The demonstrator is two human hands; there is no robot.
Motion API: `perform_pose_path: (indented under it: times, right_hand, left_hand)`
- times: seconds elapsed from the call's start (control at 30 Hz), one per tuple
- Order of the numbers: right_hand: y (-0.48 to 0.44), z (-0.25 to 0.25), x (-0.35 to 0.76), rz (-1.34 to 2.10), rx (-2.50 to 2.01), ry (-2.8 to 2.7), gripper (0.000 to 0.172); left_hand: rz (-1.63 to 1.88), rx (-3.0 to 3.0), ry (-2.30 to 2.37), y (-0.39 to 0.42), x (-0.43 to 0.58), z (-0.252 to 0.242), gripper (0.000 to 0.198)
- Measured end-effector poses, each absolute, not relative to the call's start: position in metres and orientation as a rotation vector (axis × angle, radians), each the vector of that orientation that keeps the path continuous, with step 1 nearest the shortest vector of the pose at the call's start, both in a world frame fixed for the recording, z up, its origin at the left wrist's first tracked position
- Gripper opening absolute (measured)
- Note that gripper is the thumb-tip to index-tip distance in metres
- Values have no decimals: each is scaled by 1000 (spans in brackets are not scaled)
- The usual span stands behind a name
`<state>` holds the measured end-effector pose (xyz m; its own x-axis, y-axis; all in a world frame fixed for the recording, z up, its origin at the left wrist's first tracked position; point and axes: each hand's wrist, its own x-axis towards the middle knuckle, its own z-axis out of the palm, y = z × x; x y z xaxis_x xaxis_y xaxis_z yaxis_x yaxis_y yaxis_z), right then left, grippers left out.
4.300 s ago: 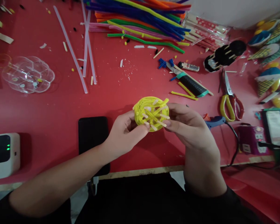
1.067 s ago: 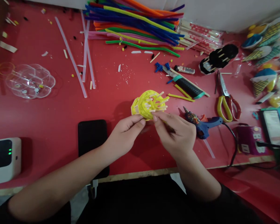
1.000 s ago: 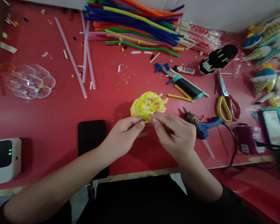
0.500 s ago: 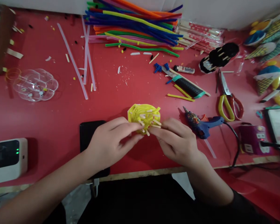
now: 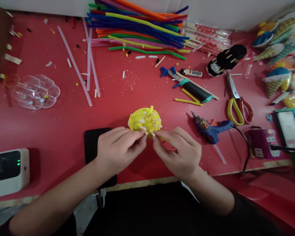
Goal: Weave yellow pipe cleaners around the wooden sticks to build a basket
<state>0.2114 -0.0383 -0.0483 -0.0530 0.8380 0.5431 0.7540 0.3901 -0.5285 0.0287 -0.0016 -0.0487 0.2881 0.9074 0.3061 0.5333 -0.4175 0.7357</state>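
Observation:
A small round yellow piece (image 5: 144, 114), wound from pipe cleaners around several short wooden sticks, sits on the red table in front of me. My left hand (image 5: 121, 146) pinches its near left edge at a stick end, thumb and forefinger closed. On the near right side, my right hand (image 5: 178, 149) has thumb and forefinger closed beside another stick. A yellow pipe cleaner (image 5: 164, 139) runs out from the piece under the right fingers. Both sets of fingertips hide the near edge of the piece.
Right of my hands lie a blue glue gun (image 5: 211, 131), scissors (image 5: 236, 101) and a utility knife (image 5: 196, 90). Coloured pipe cleaners (image 5: 142, 28) lie at the back. A black phone (image 5: 90, 144) is partly under my left hand. A clear flower-shaped tray (image 5: 36, 91) stands left.
The yellow piece has turned and shifted slightly left. My right fingers have moved left, closer to my left fingertips, and a yellow pipe cleaner now shows under them.

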Motion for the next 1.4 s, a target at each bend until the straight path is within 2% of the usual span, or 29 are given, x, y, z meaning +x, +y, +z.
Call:
perform_pose_path:
  times: [0.17,0.27,0.4,0.5,0.67,0.8,0.97,1.23,1.3,1.4]
  right_hand:
    - [-37,-47,201,423,-1517,-1613,13]
    - [-38,-49,198,580,-1596,-1438,11]
    - [-38,-52,198,668,-1614,-1309,9]
    - [-36,-51,199,706,-1593,-1260,8]
    - [-34,-54,199,746,-1552,-1206,8]
    - [-36,-57,201,713,-1554,-1249,7]
    - [-39,-58,204,636,-1513,-1349,8]
    - [-40,-54,208,381,-1359,-1498,12]
    - [-41,-53,207,466,-1347,-1477,12]
    - [-43,-56,207,799,-1308,-1317,5]
  left_hand:
    - [1005,1819,1299,-3,34,-46,14]
    - [1010,1605,1351,-7,34,-44,5]
    - [791,1090,1283,-17,31,-37,32]
    - [572,733,1130,-23,30,-33,34]
    - [653,387,1052,-28,38,-31,39]
    - [647,207,957,-24,48,-31,25]
    - [707,186,844,-17,60,-35,24]
    - [1023,587,842,-21,68,-51,12]
    - [1063,720,891,-20,65,-55,11]
    - [1087,910,992,-17,61,-57,11]
